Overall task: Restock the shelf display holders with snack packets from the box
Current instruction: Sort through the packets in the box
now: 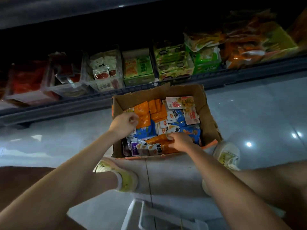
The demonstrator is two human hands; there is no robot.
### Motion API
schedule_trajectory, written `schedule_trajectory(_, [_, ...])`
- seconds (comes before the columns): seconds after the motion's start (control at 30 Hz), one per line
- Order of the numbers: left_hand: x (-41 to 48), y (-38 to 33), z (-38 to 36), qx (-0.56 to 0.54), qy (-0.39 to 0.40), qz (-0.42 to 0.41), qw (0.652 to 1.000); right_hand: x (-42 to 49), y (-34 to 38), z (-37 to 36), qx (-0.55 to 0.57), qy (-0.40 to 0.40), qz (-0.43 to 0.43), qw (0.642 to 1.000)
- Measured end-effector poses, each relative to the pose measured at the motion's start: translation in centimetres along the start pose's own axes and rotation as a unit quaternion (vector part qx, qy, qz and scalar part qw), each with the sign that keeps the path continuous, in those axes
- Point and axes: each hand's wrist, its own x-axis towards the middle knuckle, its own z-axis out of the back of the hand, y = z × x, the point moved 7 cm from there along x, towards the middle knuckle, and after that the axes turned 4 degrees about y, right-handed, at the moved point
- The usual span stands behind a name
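While crouched over box (210, 113): right hand (180, 141) at 5 o'clock pinches white packet (172, 128); left hand (123, 125) at 9 o'clock, curled against orange packets (143, 116), grip unclear.

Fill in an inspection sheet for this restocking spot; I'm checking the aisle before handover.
Surface: glossy tiled floor, lamp glare on it.
Job's things: cardboard box on the floor, holding orange packets and blue packets; shelf holders partly stocked.
Clutter: clear plastic holder on the floor at the near edge.
Grips: left hand curled over the orange packets, hold unclear; right hand pinches the near orange packet.
Cables: nothing seen.
Surroundings: dim shelf bay above; the person's shoes beside the box.
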Motion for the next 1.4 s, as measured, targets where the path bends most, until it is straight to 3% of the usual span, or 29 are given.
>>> schedule_trajectory(0.13, [1.1, 1.0, -1.6, -0.103, 0.000, -0.005, 0.995, 2.6, 0.5, -0.5, -0.094, 0.007, -0.012, 0.995])
schedule_trajectory(0.3, [2.1, 5.0, -4.0, -0.262, -0.024, 0.066, 0.963, 4.4, 1.3, -1.2, -0.174, -0.040, 0.000, 0.984])
schedule_trajectory(0.43, [2.7, 7.3, -4.4, -0.308, -0.030, 0.102, 0.945, 3.4, 0.2, -0.4, -0.070, -0.052, -0.013, 0.996])
schedule_trajectory(0.53, [2.7, 8.1, -4.4, -0.314, -0.047, 0.114, 0.941, 2.5, -1.9, 1.1, 0.110, -0.119, -0.048, 0.986])
schedule_trajectory(0.6, [2.5, 8.4, -4.7, -0.313, -0.059, 0.129, 0.939, 1.8, -3.1, 1.5, 0.354, -0.151, -0.075, 0.920])
schedule_trajectory(0.67, [2.3, 8.0, -5.1, -0.318, -0.054, 0.142, 0.936, 0.9, -3.4, 1.5, 0.546, -0.151, -0.112, 0.816])
schedule_trajectory(0.73, [2.2, 7.2, -6.1, -0.340, -0.026, 0.146, 0.929, 0.2, -3.2, 1.4, 0.638, -0.132, -0.138, 0.746])
schedule_trajectory(0.8, [1.9, 5.7, -7.2, -0.391, 0.025, 0.153, 0.907, -0.1, -2.6, 1.5, 0.687, -0.099, -0.139, 0.707])
schedule_trajectory(0.83, [1.7, 4.8, -7.8, -0.444, 0.054, 0.164, 0.879, -0.3, -2.1, 1.7, 0.701, -0.084, -0.131, 0.696])
schedule_trajectory(0.93, [1.4, 1.8, -9.3, -0.608, 0.120, 0.179, 0.764, -0.7, -0.4, 2.3, 0.714, -0.051, -0.098, 0.692])
schedule_trajectory(1.03, [1.7, 0.7, -8.9, -0.667, 0.094, 0.167, 0.720, -1.2, 1.1, 2.8, 0.682, -0.042, -0.077, 0.726])
schedule_trajectory(1.1, [2.0, 0.5, -8.3, -0.674, 0.071, 0.142, 0.721, -1.6, 1.4, 3.2, 0.665, -0.059, -0.070, 0.741])
schedule_trajectory(1.23, [1.9, 1.1, -6.4, -0.616, -0.026, 0.136, 0.775, -2.3, 1.4, 4.0, 0.656, -0.105, -0.059, 0.745])
schedule_trajectory(1.4, [1.7, 1.2, -4.5, -0.568, -0.097, 0.126, 0.807, -3.4, 1.6, 5.9, 0.646, -0.151, -0.064, 0.746])
